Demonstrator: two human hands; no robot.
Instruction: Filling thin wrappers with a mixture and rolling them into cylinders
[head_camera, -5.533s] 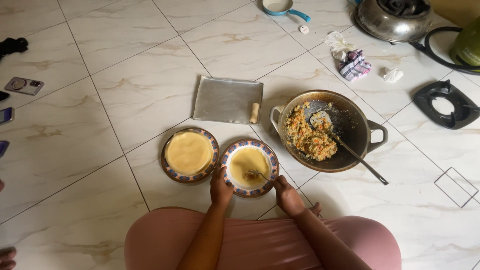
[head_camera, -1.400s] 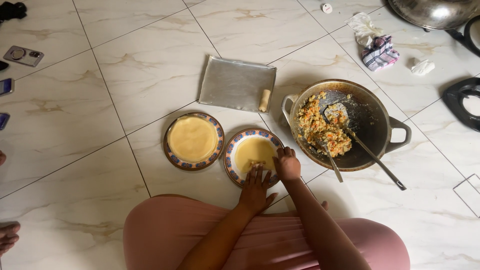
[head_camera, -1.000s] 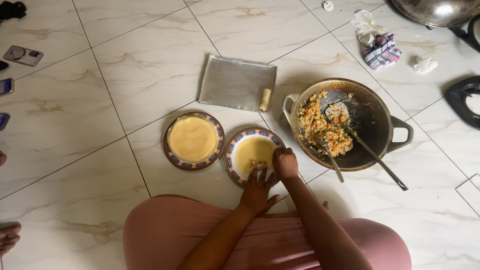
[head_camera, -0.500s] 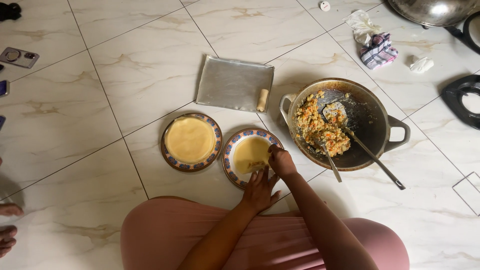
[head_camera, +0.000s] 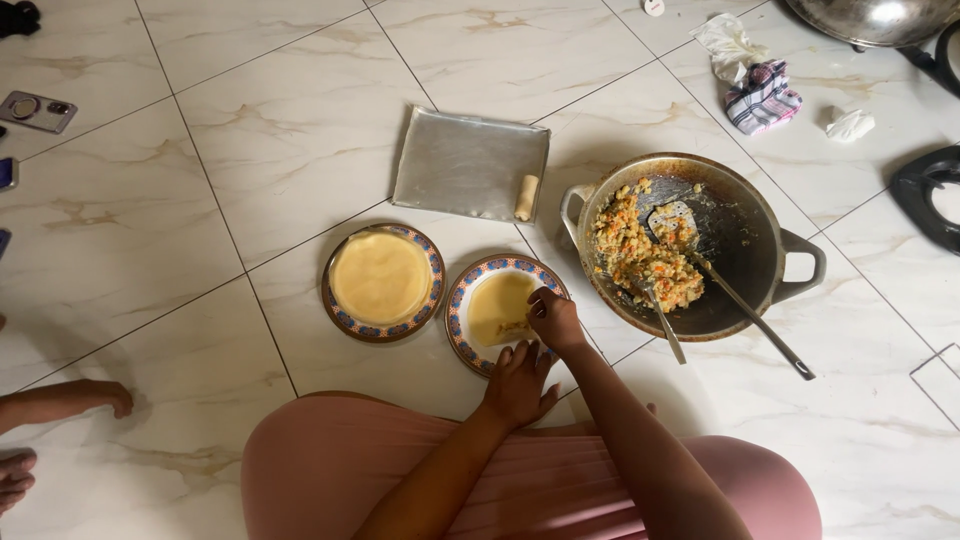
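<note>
My right hand (head_camera: 553, 318) pinches the thin yellow wrapper (head_camera: 497, 307) on the patterned plate (head_camera: 462, 330) before my lap, fingers closed over its filling. My left hand (head_camera: 518, 380) rests spread on the plate's near rim, steadying it, grasping nothing. The wok of filling (head_camera: 690, 245) sits close at right.

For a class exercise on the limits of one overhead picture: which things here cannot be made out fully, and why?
Head view only:
- Filling on the wrapper: mostly hidden by the right hand.
- Near rim of the plate: covered by the left hand.
- Metal pot: cut off by the top edge.
- Burner: cut off by the right edge.
- Phone: too small for detail.
</note>
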